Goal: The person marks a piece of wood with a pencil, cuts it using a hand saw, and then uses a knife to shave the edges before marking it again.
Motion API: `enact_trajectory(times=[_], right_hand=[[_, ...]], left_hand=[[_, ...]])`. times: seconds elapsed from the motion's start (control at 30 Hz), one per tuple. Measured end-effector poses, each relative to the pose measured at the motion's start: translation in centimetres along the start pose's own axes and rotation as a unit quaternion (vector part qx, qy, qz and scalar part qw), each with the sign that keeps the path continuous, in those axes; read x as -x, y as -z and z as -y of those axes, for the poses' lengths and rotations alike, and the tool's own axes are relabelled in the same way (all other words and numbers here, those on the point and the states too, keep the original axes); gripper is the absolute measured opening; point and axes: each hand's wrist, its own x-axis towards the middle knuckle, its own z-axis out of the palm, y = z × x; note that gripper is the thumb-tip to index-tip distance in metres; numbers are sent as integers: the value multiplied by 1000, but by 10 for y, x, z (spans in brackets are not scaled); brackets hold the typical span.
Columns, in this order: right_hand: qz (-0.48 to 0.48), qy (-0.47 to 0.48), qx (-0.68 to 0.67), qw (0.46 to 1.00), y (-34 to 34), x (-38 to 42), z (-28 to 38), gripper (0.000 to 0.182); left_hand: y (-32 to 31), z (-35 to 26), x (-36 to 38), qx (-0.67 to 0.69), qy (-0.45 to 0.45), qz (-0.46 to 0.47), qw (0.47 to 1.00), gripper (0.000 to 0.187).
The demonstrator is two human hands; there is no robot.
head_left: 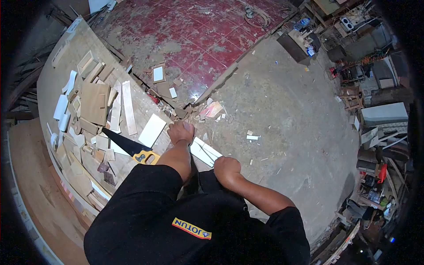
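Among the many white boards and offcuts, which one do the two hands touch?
The long white strip at the bench edge: the left hand presses one end, the right hand the other. The remaining white pieces lie untouched further left.

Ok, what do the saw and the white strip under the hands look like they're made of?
The saw: dark blade, likely coated steel; yellow-and-black handle, glossy like moulded plastic. The white strip: probably painted or laminated wood, flat with square edges, pressed by the left hand and the right hand.
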Motion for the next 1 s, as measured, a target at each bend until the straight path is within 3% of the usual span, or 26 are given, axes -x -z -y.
enact_trajectory(times=[0.2,0.5,0.7,0.8,0.9,1.0], right_hand=[[28,-5,-14,999,-3,7,13,21],[-94,32,-68,993,-97,-77,6,18],[-127,74,-90,985,-131,-127,21,18],[-99,68,-77,990,-119,-114,15,18],[-56,46,-65,995,-84,-76,10,20],[2,-25,-63,998,-71,-44,2,21]], left_hand=[[4,0,0,6,-16,8,1000,54],[9,-7,-2,3,15,11,1000,48],[1,-1,-4,22,4,3,1000,48],[-1,1,-4,11,10,30,999,49],[-7,5,-5,19,-25,-17,999,47],[0,1,-4,10,-6,35,999,51]])
